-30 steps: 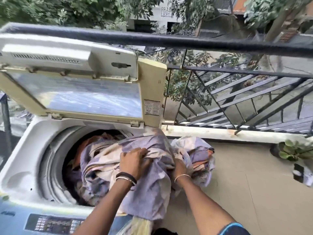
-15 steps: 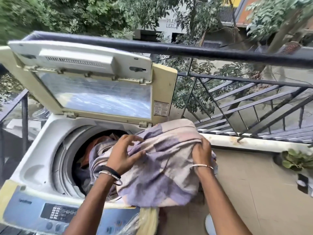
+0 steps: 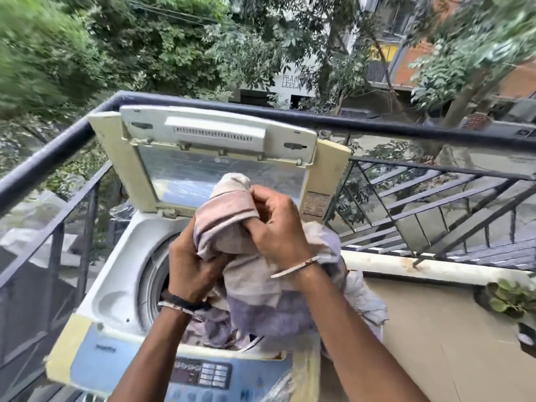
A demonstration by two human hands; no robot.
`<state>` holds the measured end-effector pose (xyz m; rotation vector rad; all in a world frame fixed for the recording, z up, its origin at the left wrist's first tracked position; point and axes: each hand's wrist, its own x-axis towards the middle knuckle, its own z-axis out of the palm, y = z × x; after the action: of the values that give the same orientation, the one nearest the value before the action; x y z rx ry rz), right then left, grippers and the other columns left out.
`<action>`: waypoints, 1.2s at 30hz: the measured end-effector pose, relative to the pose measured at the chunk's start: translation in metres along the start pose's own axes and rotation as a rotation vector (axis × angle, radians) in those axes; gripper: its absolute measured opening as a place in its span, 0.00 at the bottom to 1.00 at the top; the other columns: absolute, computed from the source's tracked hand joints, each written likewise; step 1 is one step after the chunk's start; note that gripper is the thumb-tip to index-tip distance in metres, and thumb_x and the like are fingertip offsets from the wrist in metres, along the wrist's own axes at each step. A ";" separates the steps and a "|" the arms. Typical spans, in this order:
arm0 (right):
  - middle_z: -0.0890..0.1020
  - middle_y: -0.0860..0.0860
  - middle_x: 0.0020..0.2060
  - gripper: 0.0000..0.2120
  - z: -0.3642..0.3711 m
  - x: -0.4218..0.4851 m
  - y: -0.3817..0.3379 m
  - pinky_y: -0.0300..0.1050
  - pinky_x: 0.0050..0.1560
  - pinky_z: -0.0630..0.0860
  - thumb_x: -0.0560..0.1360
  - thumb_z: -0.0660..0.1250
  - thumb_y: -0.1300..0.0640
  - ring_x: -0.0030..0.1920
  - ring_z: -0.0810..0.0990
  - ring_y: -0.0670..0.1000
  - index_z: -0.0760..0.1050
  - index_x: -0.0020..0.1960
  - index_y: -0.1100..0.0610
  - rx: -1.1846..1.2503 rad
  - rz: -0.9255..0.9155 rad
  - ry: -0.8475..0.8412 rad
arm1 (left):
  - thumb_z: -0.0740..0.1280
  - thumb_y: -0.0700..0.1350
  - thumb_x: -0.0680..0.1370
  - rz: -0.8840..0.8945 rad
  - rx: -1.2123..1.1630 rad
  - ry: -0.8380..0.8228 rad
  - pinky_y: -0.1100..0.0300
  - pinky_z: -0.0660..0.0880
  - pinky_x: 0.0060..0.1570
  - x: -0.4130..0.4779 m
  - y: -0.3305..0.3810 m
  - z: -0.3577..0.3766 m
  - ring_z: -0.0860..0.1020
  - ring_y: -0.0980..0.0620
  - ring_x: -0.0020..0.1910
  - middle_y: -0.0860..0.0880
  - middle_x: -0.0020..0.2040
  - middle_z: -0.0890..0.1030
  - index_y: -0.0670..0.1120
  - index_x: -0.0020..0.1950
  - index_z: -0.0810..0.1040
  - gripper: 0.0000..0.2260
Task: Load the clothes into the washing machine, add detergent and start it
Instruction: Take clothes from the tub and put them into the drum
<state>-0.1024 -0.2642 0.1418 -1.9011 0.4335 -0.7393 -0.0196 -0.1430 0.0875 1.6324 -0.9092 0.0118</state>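
Balcony railing (image 3: 377, 123) behind open washing machine (image 3: 116, 285), cloth (image 3: 261, 274) in both hands (image 3: 278, 227).

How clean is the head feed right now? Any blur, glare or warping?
Head view: motion blur smears the foliage at upper left and the frame edges; both hands and the cloth stay fairly sharp; wide-angle bends the railing; the lid window reflects sky; soft daylight.

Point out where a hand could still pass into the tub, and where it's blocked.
Free: the tub's left arc, between the washer's white rim and the left hand. Crowded: middle and right, where both hands (right hand) bunch the purple cloth over the opening.
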 end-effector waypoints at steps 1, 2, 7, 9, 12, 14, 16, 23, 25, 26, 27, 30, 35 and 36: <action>0.82 0.57 0.38 0.05 -0.001 -0.001 -0.006 0.58 0.44 0.79 0.72 0.67 0.57 0.40 0.81 0.53 0.78 0.45 0.58 0.065 0.011 -0.096 | 0.70 0.59 0.64 0.011 0.023 0.016 0.78 0.68 0.36 0.002 -0.003 -0.009 0.72 0.78 0.38 0.75 0.41 0.78 0.54 0.44 0.74 0.14; 0.83 0.57 0.43 0.07 -0.006 -0.003 -0.008 0.55 0.50 0.80 0.72 0.70 0.59 0.46 0.82 0.52 0.79 0.50 0.59 0.126 0.041 -0.183 | 0.70 0.61 0.64 0.012 0.033 0.025 0.78 0.67 0.35 0.005 -0.006 -0.017 0.72 0.77 0.37 0.74 0.39 0.78 0.52 0.44 0.76 0.16; 0.79 0.47 0.62 0.25 -0.068 -0.023 0.038 0.48 0.66 0.73 0.68 0.71 0.57 0.63 0.77 0.45 0.74 0.65 0.51 -0.113 0.175 -0.217 | 0.69 0.56 0.65 0.076 0.075 0.002 0.65 0.70 0.36 0.018 -0.025 -0.051 0.74 0.64 0.39 0.49 0.38 0.80 0.35 0.46 0.80 0.24; 0.72 0.49 0.69 0.37 -0.092 -0.039 0.078 0.43 0.71 0.66 0.63 0.73 0.53 0.69 0.70 0.44 0.65 0.71 0.46 -0.406 0.265 -0.298 | 0.69 0.55 0.66 0.052 0.039 0.000 0.58 0.72 0.38 0.022 -0.031 -0.063 0.74 0.65 0.39 0.48 0.39 0.80 0.36 0.45 0.80 0.22; 0.62 0.54 0.73 0.54 -0.094 -0.068 0.136 0.37 0.72 0.57 0.56 0.72 0.44 0.74 0.60 0.52 0.48 0.76 0.46 -0.646 0.481 -0.409 | 0.70 0.55 0.66 0.013 -0.031 0.005 0.54 0.74 0.40 0.032 -0.038 -0.080 0.76 0.66 0.40 0.61 0.41 0.82 0.45 0.46 0.80 0.15; 0.63 0.58 0.73 0.48 -0.071 -0.080 0.164 0.43 0.74 0.59 0.60 0.72 0.47 0.74 0.62 0.57 0.51 0.74 0.45 -0.598 0.511 -0.319 | 0.70 0.54 0.67 0.014 -0.051 0.009 0.53 0.75 0.42 0.042 -0.042 -0.087 0.77 0.62 0.42 0.66 0.42 0.82 0.44 0.48 0.80 0.16; 0.71 0.58 0.69 0.32 -0.036 -0.075 0.162 0.49 0.71 0.66 0.70 0.65 0.51 0.71 0.69 0.58 0.63 0.73 0.47 -0.435 0.518 -0.082 | 0.71 0.52 0.67 0.038 -0.051 0.026 0.50 0.76 0.44 0.053 -0.044 -0.093 0.77 0.54 0.44 0.66 0.43 0.82 0.39 0.49 0.80 0.19; 0.82 0.64 0.39 0.11 -0.020 -0.023 0.085 0.51 0.34 0.68 0.71 0.59 0.58 0.42 0.79 0.68 0.77 0.49 0.56 -0.817 0.357 0.566 | 0.66 0.54 0.64 0.094 0.246 -0.155 0.61 0.68 0.38 0.075 -0.042 -0.112 0.77 0.56 0.42 0.48 0.41 0.80 0.40 0.52 0.80 0.23; 0.81 0.63 0.35 0.07 -0.015 -0.001 0.045 0.47 0.31 0.62 0.68 0.59 0.59 0.38 0.77 0.67 0.74 0.43 0.57 -0.786 0.183 0.631 | 0.68 0.49 0.60 0.059 0.345 -0.295 0.60 0.68 0.40 0.076 -0.054 -0.111 0.80 0.51 0.44 0.45 0.44 0.83 0.43 0.54 0.81 0.24; 0.81 0.61 0.35 0.07 -0.007 0.009 0.025 0.47 0.31 0.62 0.67 0.59 0.59 0.38 0.77 0.66 0.74 0.42 0.56 -0.744 0.104 0.624 | 0.69 0.47 0.59 0.063 0.371 -0.357 0.61 0.68 0.41 0.074 -0.058 -0.107 0.82 0.47 0.46 0.44 0.45 0.84 0.43 0.54 0.81 0.24; 0.81 0.60 0.35 0.08 0.003 0.018 0.008 0.48 0.31 0.64 0.67 0.59 0.59 0.38 0.77 0.65 0.75 0.42 0.56 -0.698 0.034 0.589 | 0.71 0.45 0.58 0.058 0.391 -0.407 0.63 0.68 0.41 0.071 -0.060 -0.101 0.82 0.44 0.47 0.43 0.47 0.84 0.44 0.55 0.81 0.25; 0.83 0.56 0.38 0.15 0.045 0.031 -0.019 0.45 0.34 0.64 0.65 0.59 0.64 0.41 0.79 0.62 0.77 0.49 0.53 -0.593 -0.025 0.472 | 0.82 0.46 0.53 0.093 0.515 -0.642 0.75 0.62 0.40 0.053 -0.083 -0.086 0.82 0.45 0.50 0.42 0.52 0.83 0.44 0.57 0.80 0.33; 0.82 0.57 0.41 0.26 0.096 0.020 0.023 0.51 0.40 0.72 0.63 0.58 0.70 0.44 0.78 0.63 0.71 0.57 0.51 -0.496 0.117 0.354 | 0.72 0.69 0.58 -0.477 0.553 -0.978 0.60 0.70 0.58 0.021 -0.135 -0.094 0.72 0.47 0.65 0.47 0.67 0.73 0.45 0.70 0.68 0.47; 0.82 0.57 0.44 0.28 0.102 0.013 0.039 0.53 0.43 0.74 0.62 0.58 0.70 0.46 0.77 0.63 0.69 0.59 0.51 -0.491 0.146 0.339 | 0.73 0.63 0.64 -0.513 0.589 -0.958 0.61 0.69 0.52 0.017 -0.141 -0.097 0.74 0.46 0.62 0.45 0.65 0.76 0.44 0.66 0.70 0.37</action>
<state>-0.0241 -0.2184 0.0791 -2.1652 1.0331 -0.9206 0.1148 -0.0725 0.0065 2.4405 -1.2165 -1.0143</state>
